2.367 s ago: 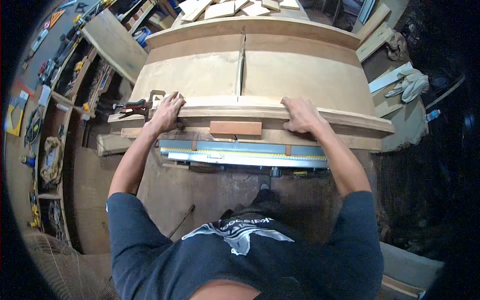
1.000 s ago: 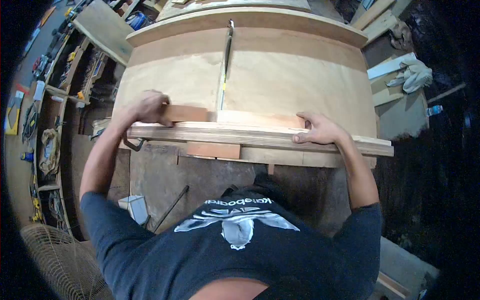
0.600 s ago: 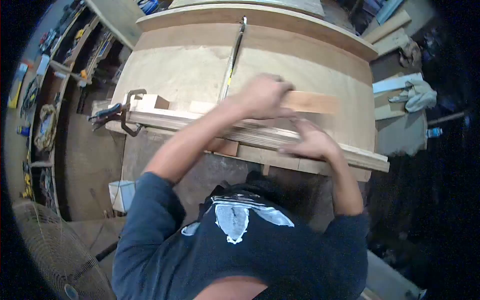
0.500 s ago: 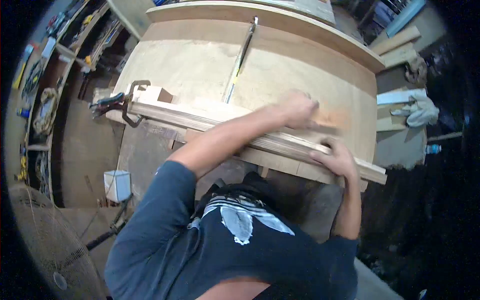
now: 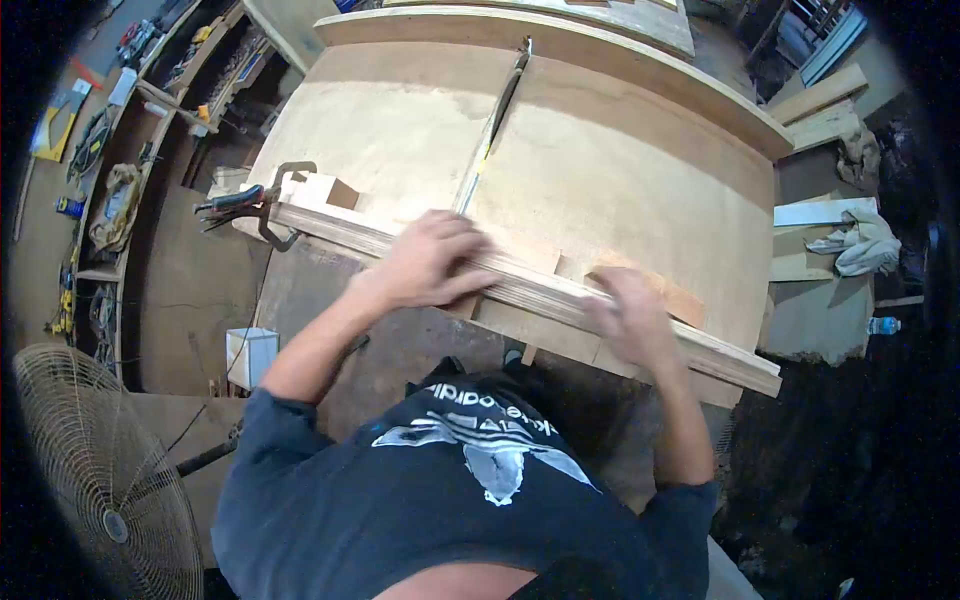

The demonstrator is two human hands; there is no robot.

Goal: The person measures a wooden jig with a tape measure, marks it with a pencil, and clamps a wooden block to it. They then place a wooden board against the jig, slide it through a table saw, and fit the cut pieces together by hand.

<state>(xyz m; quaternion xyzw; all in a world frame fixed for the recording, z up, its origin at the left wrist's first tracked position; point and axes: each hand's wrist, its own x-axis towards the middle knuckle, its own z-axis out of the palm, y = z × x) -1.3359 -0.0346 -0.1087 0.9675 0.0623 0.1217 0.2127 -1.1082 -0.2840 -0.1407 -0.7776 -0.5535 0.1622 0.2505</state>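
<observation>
In the head view, the left hand (image 5: 430,262) is hovering at or resting on the laminated board (image 5: 540,290), just off centre toward 11 o'clock, having just come back from the side where the orange-brown block (image 5: 683,303) is now lying. Its fingers are half curling across the board, thumb pointing toward the reddish block (image 5: 464,306) on the near side, but blur is hiding whether they are grasping anything. The right hand (image 5: 635,318) is reaching over the board toward 3 o'clock, its fingers bending beside the orange-brown block; I cannot tell whether they are pinching it or already released. That block is sitting along the board's far edge, on the plywood panel (image 5: 620,170), so the left hand seems no longer to be carrying it and looks free for the near side. The board is slanting from about 10 o'clock down to 4 o'clock, with the clamp (image 5: 268,208) straddling its 10 o'clock end and a pale block (image 5: 328,190) standing just beside it. Farther out, the fan (image 5: 115,480) is standing at 8 o'clock, and a crumpled cloth (image 5: 858,243) is lying near 3 o'clock
</observation>
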